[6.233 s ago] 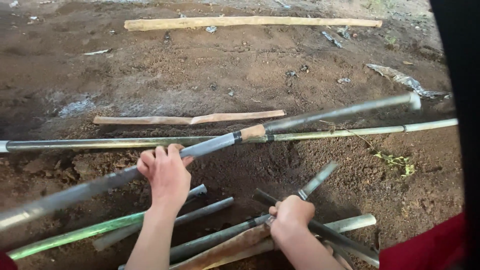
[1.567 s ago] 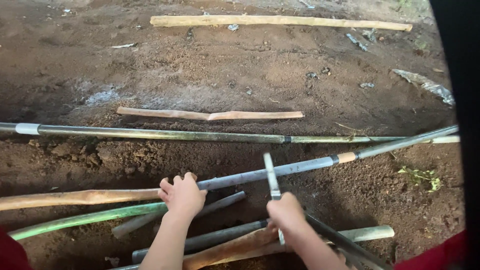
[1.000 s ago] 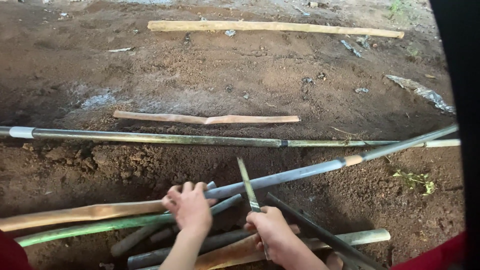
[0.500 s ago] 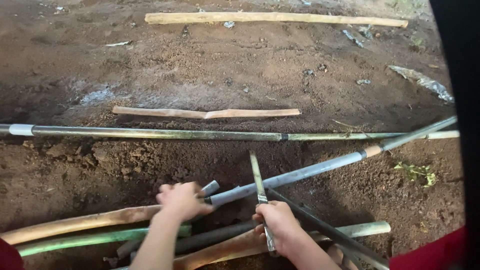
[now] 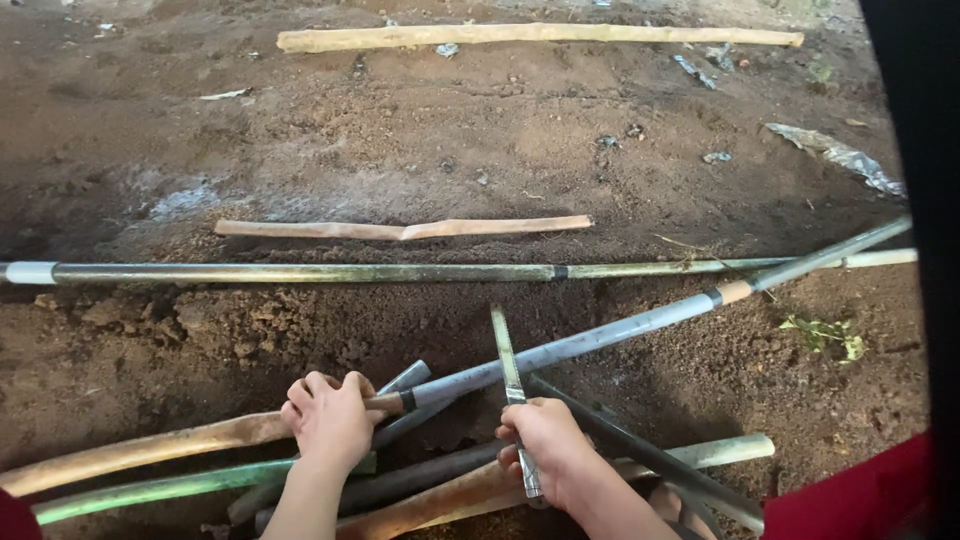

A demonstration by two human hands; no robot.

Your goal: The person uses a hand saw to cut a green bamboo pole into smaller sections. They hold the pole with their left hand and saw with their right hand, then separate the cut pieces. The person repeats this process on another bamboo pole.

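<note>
Bare brown soil (image 5: pixel 420 150) underfoot. Left hand (image 5: pixel 328 418) is closed around a long grey cane (image 5: pixel 590 341) over piled stalks; right hand (image 5: pixel 545 450) clasps an upright blade (image 5: pixel 506 355). Steadying the cane beside the cut seems wise.

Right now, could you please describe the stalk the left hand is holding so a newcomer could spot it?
Start at the pile of stalks in the dirt trench. The left hand grips one long stalk slanting up right. It alone is grey with a tan band near its far end.
</note>
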